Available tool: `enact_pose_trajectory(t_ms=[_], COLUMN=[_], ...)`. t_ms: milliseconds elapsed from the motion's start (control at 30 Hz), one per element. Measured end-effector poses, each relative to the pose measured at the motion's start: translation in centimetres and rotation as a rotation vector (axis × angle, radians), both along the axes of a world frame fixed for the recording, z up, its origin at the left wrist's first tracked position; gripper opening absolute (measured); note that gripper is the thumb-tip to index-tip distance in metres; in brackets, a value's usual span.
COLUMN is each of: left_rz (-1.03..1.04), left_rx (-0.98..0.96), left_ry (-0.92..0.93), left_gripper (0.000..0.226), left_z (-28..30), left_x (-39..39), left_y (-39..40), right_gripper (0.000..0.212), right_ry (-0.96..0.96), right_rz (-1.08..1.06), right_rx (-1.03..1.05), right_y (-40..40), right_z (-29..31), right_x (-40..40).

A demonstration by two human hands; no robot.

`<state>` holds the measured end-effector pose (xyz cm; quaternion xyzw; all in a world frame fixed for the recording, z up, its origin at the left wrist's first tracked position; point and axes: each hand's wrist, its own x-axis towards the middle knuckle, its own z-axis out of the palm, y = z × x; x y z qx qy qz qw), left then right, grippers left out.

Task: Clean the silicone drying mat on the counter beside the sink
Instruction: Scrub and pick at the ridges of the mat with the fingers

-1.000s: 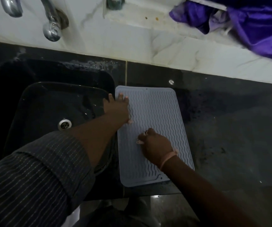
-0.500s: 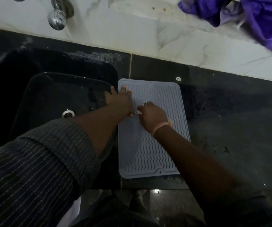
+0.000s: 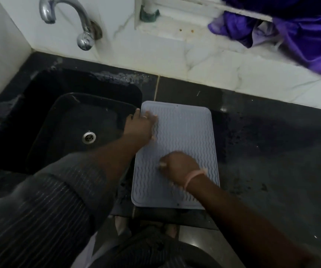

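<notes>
**Pressing and rubbing the mat beside the sink**

Lying flat on the dark, shiny stone bench (image 3: pixel 262 151) is the pale blue-grey silicone drying mat with wavy ridges (image 3: pixel 184 132). It sits just to the right of the black sink (image 3: pixel 59 122), and its left edge is right next to the sink's rim. Its near edge reaches almost to the front of the bench.

Your left hand (image 3: pixel 140 126) rests on the far left corner of the mat. Its fingers (image 3: pixel 150 116) are spread out flat and press down on the mat; they hold nothing. A ring shows on one of them. Your left arm, in a dark striped sleeve (image 3: pixel 39 209), reaches over the corner of the sink.

Your right hand (image 3: pixel 179 165) is on the middle of the mat, nearer to you. Its fingers are curled under, knuckles up. The hand looks blurry, so you cannot tell if it holds something small. A pink band (image 3: pixel 193 176) goes around that wrist.

A round silver drain (image 3: pixel 88 137) sits in the bottom of the sink. A curved silver tap (image 3: pixel 72 22) sticks out of the white marble wall (image 3: pixel 155 60) above it. A purple cloth (image 3: pixel 295 35) lies on the white ledge at the far right.
</notes>
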<state>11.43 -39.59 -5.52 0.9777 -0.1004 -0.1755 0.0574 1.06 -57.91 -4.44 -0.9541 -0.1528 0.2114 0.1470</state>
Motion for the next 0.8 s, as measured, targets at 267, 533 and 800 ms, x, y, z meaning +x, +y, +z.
enact_pose_trajectory(t_ms=[267, 533, 800], left_rz=[0.111, -0.002, 0.014], left_rx=[-0.004, 0.205, 0.157], left_ry=[-0.044, 0.075, 0.181], left_gripper=[0.047, 0.059, 0.065], left_z=[-0.6, -0.1, -0.4], left_x=[-8.8, -8.3, -8.5], left_y=[-1.3, -1.8, -1.1], right_gripper=[0.023, 0.025, 0.023], right_ry=[-0.216, -0.247, -0.062], right_rz=[0.067, 0.251, 0.375], right_rx=[-0.087, -0.126, -0.094], right_y=[1.2, -0.2, -1.2], right_z=[-0.6, -0.6, 0.0], right_x=[4.3, -1.2, -8.3])
